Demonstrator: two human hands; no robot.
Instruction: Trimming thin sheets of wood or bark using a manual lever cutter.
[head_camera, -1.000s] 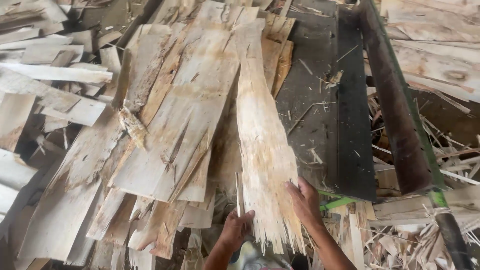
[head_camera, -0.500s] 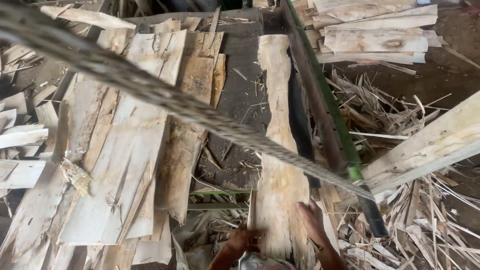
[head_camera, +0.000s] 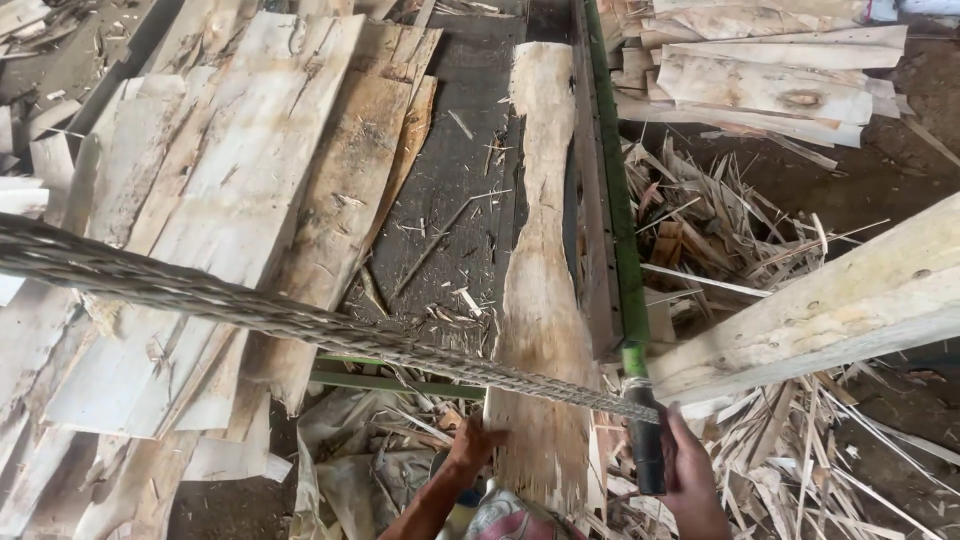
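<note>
While I am pressing my left hand (head_camera: 470, 447) flat on the veneer strip (head_camera: 540, 300) beside the green blade arm (head_camera: 610, 200), my right hand (head_camera: 690, 480) is gripping its black handle (head_camera: 645, 445); fingers risk being caught.

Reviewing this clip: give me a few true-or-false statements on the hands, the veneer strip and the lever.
1. The left hand touches the veneer strip. True.
2. The right hand grips a hammer. False: it is at the lever's black handle.
3. The strip lies beside a green rail. True.
4. A rope crosses over the strip. True.
5. The strip stands upright. False: it lies flat on the dark bed.
</note>
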